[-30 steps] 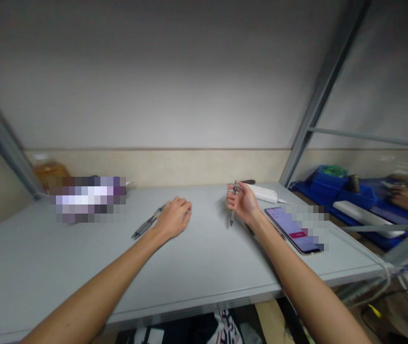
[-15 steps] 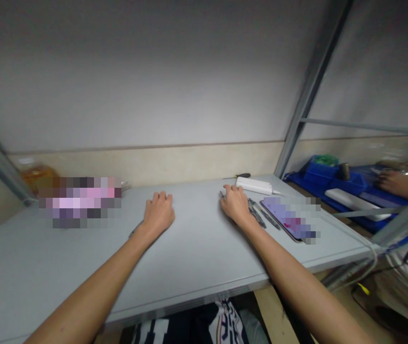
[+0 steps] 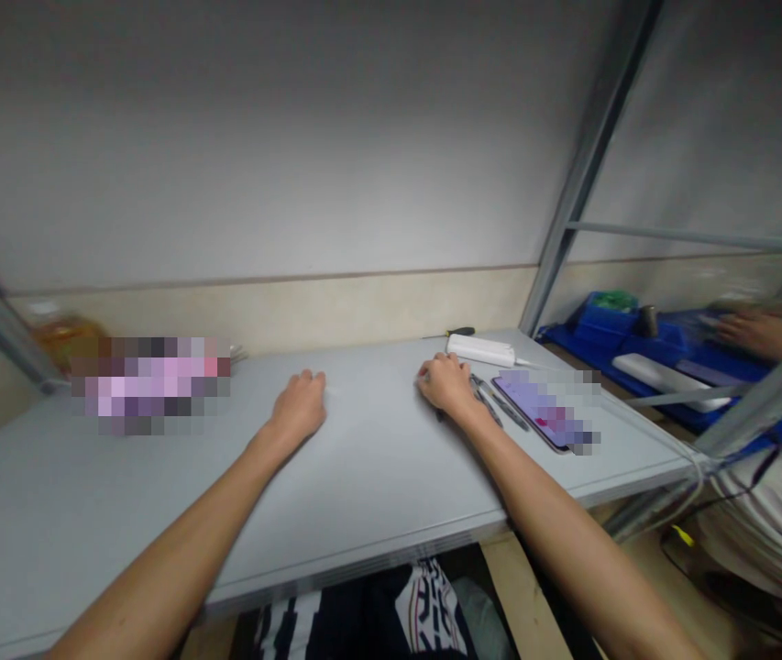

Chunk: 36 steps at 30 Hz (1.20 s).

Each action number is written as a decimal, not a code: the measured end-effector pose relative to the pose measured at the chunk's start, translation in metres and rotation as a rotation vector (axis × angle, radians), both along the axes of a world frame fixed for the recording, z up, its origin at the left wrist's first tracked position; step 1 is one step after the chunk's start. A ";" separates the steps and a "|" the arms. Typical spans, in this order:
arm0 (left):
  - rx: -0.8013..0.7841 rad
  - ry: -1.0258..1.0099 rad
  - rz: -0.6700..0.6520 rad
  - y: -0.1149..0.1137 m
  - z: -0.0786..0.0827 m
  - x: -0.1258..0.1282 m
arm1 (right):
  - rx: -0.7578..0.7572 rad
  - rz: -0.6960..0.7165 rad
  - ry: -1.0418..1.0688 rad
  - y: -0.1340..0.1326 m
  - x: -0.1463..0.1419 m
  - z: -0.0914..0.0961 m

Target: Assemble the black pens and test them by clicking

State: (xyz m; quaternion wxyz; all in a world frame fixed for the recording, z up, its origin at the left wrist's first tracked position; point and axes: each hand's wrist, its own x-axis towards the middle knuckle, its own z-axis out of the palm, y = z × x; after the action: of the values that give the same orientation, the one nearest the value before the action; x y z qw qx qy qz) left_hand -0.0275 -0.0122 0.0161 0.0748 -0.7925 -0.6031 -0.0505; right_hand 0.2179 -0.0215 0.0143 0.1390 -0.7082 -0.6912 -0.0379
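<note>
My left hand point(image 3: 300, 405) rests on the grey-white table point(image 3: 363, 477) left of centre, back upward and fingers curled in. What it may hold is hidden under the palm. Right of centre, my right hand point(image 3: 446, 381) lies with bent fingers. A small dark bit shows below its palm, too little to name. Close beside its wrist lie several slim grey pens point(image 3: 511, 408). Further right is a phone point(image 3: 534, 412) with a lit, blurred-out screen. A white power strip point(image 3: 479, 351) sits just beyond the right hand, and a screwdriver point(image 3: 459, 332) lies behind it.
At the back left are a pixelated pink item point(image 3: 149, 385) and a bottle of amber liquid point(image 3: 64, 335). A metal post point(image 3: 569, 211) rises at the right rear. Past it, another person's hand point(image 3: 762, 330) is over a blue mat with blue bins point(image 3: 603, 321).
The view has shifted slightly. The thin dark thing by my left wrist no longer shows. My right hand has turned a little, its fingers more curled, and a dark bit now appears under its palm.
</note>
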 end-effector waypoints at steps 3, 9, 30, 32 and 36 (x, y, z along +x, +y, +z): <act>0.021 -0.062 -0.061 0.003 -0.003 0.000 | -0.037 0.032 0.003 0.000 0.001 0.002; 0.059 -0.170 -0.177 0.007 -0.008 0.001 | -0.062 0.080 -0.009 0.002 0.006 0.002; -0.103 -0.599 -0.474 -0.003 -0.011 0.018 | 0.082 0.610 0.166 -0.005 -0.018 -0.002; -0.106 -0.689 -0.500 -0.007 -0.010 0.023 | 0.071 0.720 0.185 -0.005 -0.028 -0.005; -0.085 -0.767 -0.510 -0.006 -0.007 0.021 | 0.132 0.701 0.234 -0.004 -0.030 -0.003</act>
State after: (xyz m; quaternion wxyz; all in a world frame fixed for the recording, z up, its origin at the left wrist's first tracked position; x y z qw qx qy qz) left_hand -0.0061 -0.0180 0.0088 -0.2010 -0.8420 -0.3748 -0.3319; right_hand 0.1882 -0.0258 0.0110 0.2671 -0.4175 -0.8672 0.0488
